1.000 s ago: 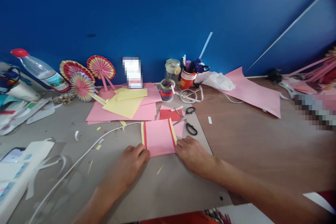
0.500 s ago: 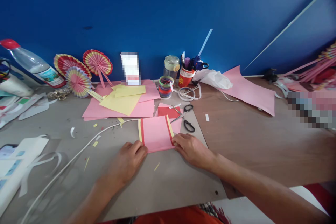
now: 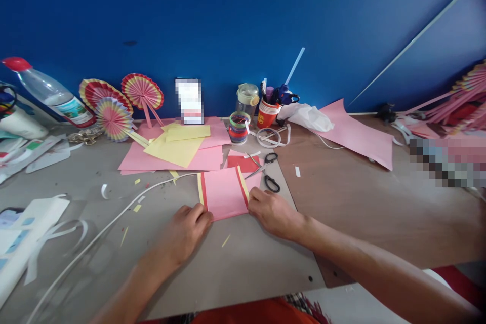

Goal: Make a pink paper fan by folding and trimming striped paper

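Observation:
A pink sheet of paper (image 3: 225, 193) with red and yellow strips along its left and right sides lies in front of me. My left hand (image 3: 192, 228) is closed on its near left corner, fingers pinched at the edge. At the near right corner my right hand (image 3: 268, 210) pinches the same sheet. The near edge between the hands looks folded or raised slightly. Just beyond the sheet, black-handled scissors (image 3: 271, 172) lie with blades apart, partly over a red paper piece (image 3: 243, 163).
Pink and yellow sheets (image 3: 178, 144) are stacked behind, near folded paper fans (image 3: 142, 92) and a tilted bottle (image 3: 53, 93). A jar (image 3: 238, 129) and a red cup of tools (image 3: 268, 114) stand by the blue wall. A white cable (image 3: 114, 223) crosses the left side.
Both hands keep their hold on the sheet's near corners, almost unmoved. The camera view has shifted slightly.

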Demonstrator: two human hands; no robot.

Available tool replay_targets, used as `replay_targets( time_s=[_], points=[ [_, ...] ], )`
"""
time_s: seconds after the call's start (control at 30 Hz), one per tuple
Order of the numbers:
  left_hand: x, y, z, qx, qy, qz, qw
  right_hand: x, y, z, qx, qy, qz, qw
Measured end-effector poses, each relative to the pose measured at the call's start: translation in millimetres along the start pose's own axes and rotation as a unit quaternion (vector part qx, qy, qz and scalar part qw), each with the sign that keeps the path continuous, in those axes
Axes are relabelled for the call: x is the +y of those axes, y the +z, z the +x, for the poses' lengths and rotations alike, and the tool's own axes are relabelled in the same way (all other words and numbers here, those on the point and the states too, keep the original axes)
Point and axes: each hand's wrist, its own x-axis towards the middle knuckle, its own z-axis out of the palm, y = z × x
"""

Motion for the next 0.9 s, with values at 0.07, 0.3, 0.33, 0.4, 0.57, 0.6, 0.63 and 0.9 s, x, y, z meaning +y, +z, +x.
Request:
replay_targets(
  time_s=[0.07,0.3,0.33,0.4,0.57,0.6,0.63,0.9],
  points=[
    [0.2,-0.2,0.6,-0.005,-0.002,0.010,1.000,-0.1,-3.4,1.7,-0.005,-0.005,-0.021,1.000],
    [2.3,-2.1,2.8,-0.025,0.012,0.052,0.998,4.4,-19.4,11.9,-0.068,-0.027,-0.030,0.997],
    [1.9,-1.4,2.4,-0.023,0.014,0.053,0.998,5.3,-19.0,12.4,-0.069,-0.032,-0.028,0.997],
    [0.7,0.5,0.9,-0.018,0.011,0.047,0.999,6.8,-15.1,11.7,-0.058,-0.039,-0.029,0.997],
    [-1.0,3.1,-1.8,0.003,0.002,0.018,1.000,6.7,-0.6,5.5,-0.021,-0.043,-0.024,0.999],
    [-0.6,2.8,-1.8,0.003,0.002,0.017,1.000,6.0,1.0,4.5,-0.020,-0.043,-0.025,0.999],
    [-0.1,2.4,-1.7,0.004,0.001,0.016,1.000,5.1,2.0,3.7,-0.020,-0.043,-0.030,0.998],
    [2.7,1.7,-1.8,0.018,-0.006,0.015,1.000,-6.1,6.5,-6.3,0.015,-0.040,-0.040,0.998]
  ],
)
